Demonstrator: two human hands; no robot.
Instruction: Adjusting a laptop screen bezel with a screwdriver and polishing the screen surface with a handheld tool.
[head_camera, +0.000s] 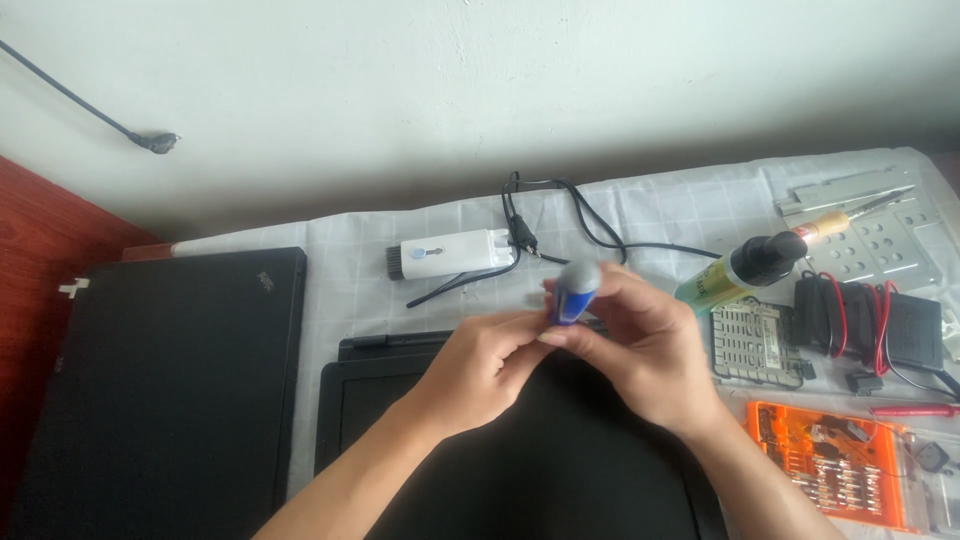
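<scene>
Both forearms come up from below and meet in the middle; left hand (480, 365) and right hand (640, 345) touch, fingers curled together.

A closed laptop (170, 390) lies left of the open laptop (400, 400), bit case (835, 465) right.

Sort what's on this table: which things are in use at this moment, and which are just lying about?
In use:
- blue-handled screwdriver, gripped by left hand and right hand
- open black laptop beneath the hands

Lying about:
- closed black laptop
- white cleaning brush
- black cable
- green bottle
- orange bit case
- metal bracket
</scene>
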